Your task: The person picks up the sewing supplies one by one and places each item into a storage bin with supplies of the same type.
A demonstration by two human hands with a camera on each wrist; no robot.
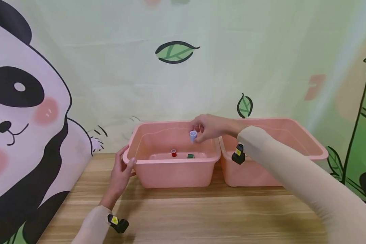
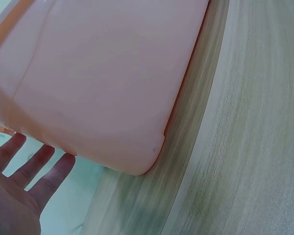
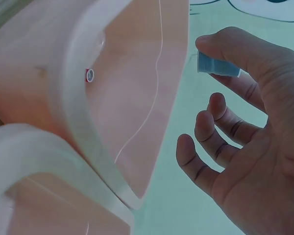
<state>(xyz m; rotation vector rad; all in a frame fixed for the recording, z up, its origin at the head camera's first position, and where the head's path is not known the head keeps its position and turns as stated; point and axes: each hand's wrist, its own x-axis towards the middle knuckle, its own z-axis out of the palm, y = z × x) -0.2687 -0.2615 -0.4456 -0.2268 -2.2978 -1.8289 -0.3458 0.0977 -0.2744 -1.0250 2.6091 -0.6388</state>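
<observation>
My right hand [image 1: 208, 127] pinches a small light-blue cap-like cylinder [image 1: 193, 136] between thumb and index finger, above the left pink plastic bin [image 1: 177, 174]. In the right wrist view the cylinder [image 3: 216, 65] has a rim at one end, and the other fingers are spread below it. Inside that bin lie a small red cylinder [image 1: 174, 153] with a pale ring on top and a small dark green one [image 1: 190, 156]. The left hand [image 1: 121, 173] grips the same bin at its front left corner; in the left wrist view its fingers [image 2: 51, 181] touch the outer wall.
A second pink bin [image 1: 305, 157] stands close on the right, partly covered by my right forearm; most of its inside is hidden. Both bins sit on a wood-grain table [image 1: 183, 213]. Behind them hangs a printed backdrop [image 1: 116, 67] with a panda and leaves.
</observation>
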